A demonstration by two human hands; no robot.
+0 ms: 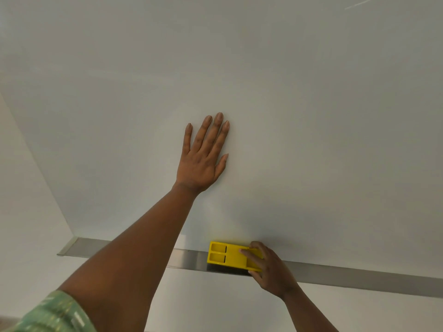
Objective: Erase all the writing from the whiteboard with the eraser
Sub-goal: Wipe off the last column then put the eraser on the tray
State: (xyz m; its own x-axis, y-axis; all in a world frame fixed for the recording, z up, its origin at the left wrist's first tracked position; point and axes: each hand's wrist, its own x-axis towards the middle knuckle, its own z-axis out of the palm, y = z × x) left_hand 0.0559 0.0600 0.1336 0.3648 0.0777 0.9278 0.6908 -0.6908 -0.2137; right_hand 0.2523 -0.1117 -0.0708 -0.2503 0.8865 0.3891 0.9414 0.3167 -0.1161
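The whiteboard point(299, 116) fills most of the view; its surface looks blank apart from a faint pale streak at the top right corner. My left hand point(203, 159) lies flat against the board near its middle, fingers spread and holding nothing. The yellow eraser point(226, 255) rests on the metal tray point(359, 276) along the board's bottom edge, its dark felt facing down. My right hand point(271, 269) grips the eraser's right end, fingers on top and thumb below.
The tray runs from lower left to the right edge of the view. A pale wall point(24, 200) shows to the left of the board and below the tray.
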